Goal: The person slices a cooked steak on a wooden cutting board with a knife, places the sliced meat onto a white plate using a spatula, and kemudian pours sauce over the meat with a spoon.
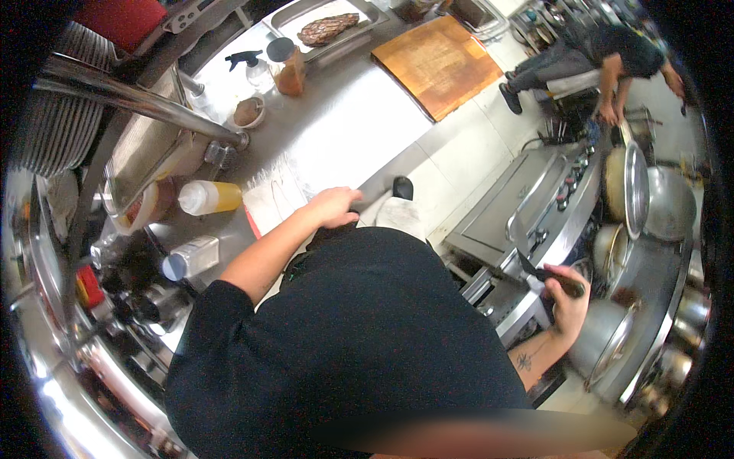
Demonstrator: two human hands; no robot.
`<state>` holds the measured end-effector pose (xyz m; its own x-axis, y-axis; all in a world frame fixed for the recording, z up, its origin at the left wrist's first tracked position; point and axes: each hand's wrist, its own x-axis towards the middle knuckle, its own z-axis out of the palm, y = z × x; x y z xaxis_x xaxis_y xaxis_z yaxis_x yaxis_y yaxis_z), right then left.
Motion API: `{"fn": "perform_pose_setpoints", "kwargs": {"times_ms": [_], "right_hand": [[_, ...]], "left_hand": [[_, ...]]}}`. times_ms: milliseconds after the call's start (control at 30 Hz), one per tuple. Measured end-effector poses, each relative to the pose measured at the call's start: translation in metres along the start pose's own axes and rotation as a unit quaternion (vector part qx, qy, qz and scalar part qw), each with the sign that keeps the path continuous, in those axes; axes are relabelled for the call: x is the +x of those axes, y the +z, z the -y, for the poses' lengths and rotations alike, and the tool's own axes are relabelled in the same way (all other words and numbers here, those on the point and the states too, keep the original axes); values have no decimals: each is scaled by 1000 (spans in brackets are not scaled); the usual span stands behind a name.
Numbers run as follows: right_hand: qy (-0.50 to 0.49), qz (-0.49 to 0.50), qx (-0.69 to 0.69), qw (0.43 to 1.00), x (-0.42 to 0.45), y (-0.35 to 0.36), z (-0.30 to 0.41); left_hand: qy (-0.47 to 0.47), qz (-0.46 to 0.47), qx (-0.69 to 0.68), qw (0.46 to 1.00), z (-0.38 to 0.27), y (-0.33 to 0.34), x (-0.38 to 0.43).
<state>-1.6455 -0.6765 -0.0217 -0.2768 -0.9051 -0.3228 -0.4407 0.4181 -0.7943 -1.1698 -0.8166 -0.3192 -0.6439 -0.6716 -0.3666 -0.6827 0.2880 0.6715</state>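
Observation:
My right hand (565,301) is closed around the handle of a metal spatula (519,240). Its blade points up and away, over the front edge of a flat-top griddle (510,198). At the near edge of the stainless steel counter (344,123), my left hand (335,206) has its thumb apart from the fingers, with nothing visible in it. Whether it touches the edge is unclear. Just left of that hand lies a white cloth (275,198) with a red border. Beyond it are a squeeze bottle (211,198) of yellow liquid and a wooden cutting board (438,66).
A grilled piece of meat (328,30) lies on a metal tray (375,20). A spice jar (287,72) and spray bottle (255,69) stand nearby. Right, a co-worker (625,57) leans over the stove, hands near a pan handle. Pots (602,338) line the range. Plates (63,126) are stacked left.

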Motion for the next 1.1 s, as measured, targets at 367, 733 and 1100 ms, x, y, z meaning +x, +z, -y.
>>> {"fn": "perform_pose_setpoints", "kwargs": {"times_ms": [367,733,1100], "right_hand": [[-214,231,-5,949,324,55,84],[-354,260,-15,898,496,249,207],[-301,301,-197,883,600,424,316]], "left_hand": [[-269,-172,-111,941,-49,5,19],[-326,-318,-202,867,-85,39,31],[-387,-354,-216,823,-50,79,-1]]}}
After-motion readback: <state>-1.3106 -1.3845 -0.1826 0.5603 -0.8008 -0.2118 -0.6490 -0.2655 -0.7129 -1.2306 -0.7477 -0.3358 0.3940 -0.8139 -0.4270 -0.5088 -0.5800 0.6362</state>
